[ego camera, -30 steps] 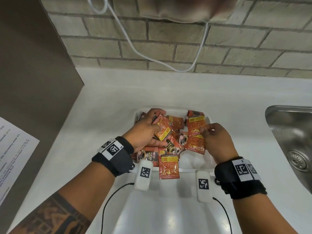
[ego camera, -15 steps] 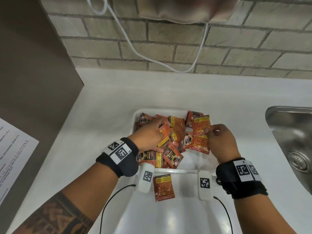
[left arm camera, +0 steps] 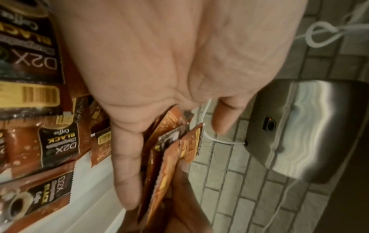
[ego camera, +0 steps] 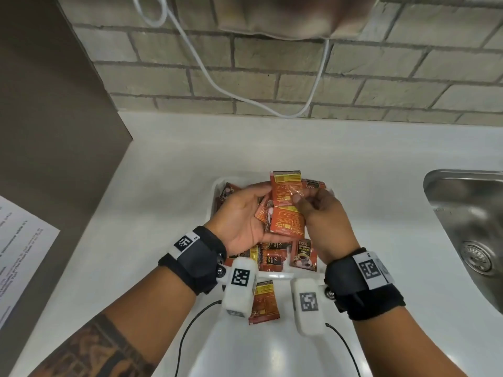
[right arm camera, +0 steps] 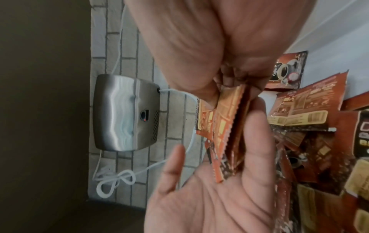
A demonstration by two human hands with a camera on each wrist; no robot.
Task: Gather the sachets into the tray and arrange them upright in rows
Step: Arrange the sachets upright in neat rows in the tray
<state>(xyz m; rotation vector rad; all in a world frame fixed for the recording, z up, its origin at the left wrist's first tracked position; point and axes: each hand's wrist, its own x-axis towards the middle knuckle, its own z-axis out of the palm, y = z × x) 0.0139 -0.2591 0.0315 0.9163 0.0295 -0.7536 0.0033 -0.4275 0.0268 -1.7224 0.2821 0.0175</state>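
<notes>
Where both hands meet above the tray point(ego camera: 216, 186), stacked sachets point(ego camera: 285, 205) point lengthwise away from the person, yellow band farthest. Flat, fingers straight, the left hand point(ego camera: 242, 221) supports them; the right hand point(ego camera: 324, 221) pinches the top one. Those below the hands read "D2X BLACK Coffee"; a loose sachet point(ego camera: 265, 302) lies outside, behind the left hand.

Sachets point(left arm camera: 58, 144) lying in the tray point(ego camera: 214, 189) carried "D2X", "BLACK" and "Coffee" on their dark labels, while print on the paper sheet point(ego camera: 19, 257) at left was too small to read.
</notes>
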